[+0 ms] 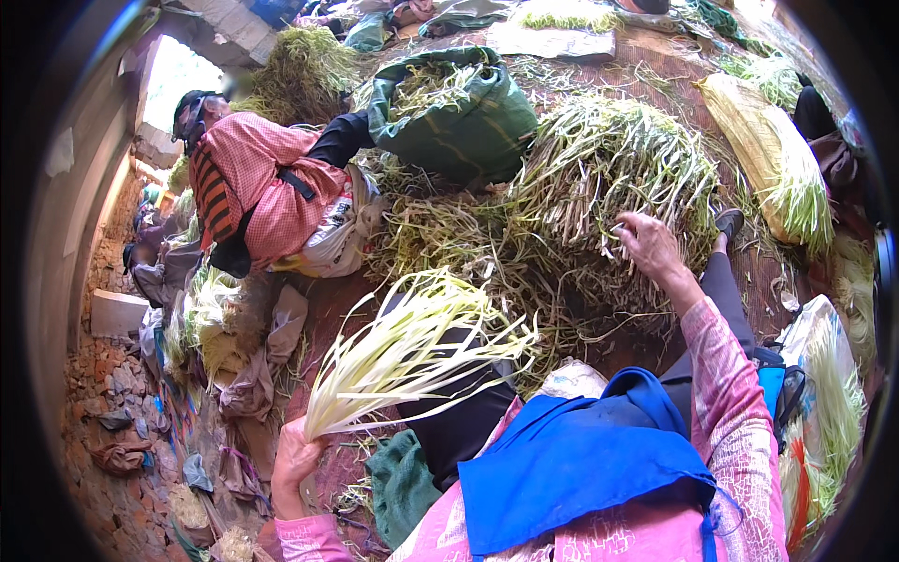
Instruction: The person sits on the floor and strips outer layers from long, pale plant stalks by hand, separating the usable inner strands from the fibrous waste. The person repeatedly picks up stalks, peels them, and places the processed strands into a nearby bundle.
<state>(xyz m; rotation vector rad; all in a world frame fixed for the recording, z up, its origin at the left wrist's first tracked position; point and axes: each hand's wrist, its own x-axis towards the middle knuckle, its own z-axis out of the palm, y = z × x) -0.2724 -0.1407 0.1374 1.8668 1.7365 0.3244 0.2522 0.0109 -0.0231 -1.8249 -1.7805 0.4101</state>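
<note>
My left hand (pixel 298 453), at the lower left, is closed around the base of a bunch of pale yellow-green leafy stalks (pixel 414 351), whose long leaves fan out over my dark trouser leg. My right hand (pixel 650 246) reaches to the front of a large heap of green-and-white stalks (pixel 604 168). Its thumb and forefinger are near each other at a thin stalk of the heap; whether they grip it I cannot tell. Looser, browner stalks and leaves (pixel 456 232) lie between my legs. A blue cloth (pixel 576 456) covers my lap.
A green woven sack (pixel 456 119) full of stalks stands beyond the heap. A person in a red checked shirt (pixel 274 183) sits at the left. A yellow woven sack (pixel 751 147) with pale stalks lies right. Bricks and rubble (pixel 112 393) line the far left; a green cloth (pixel 400 485) lies near my thigh.
</note>
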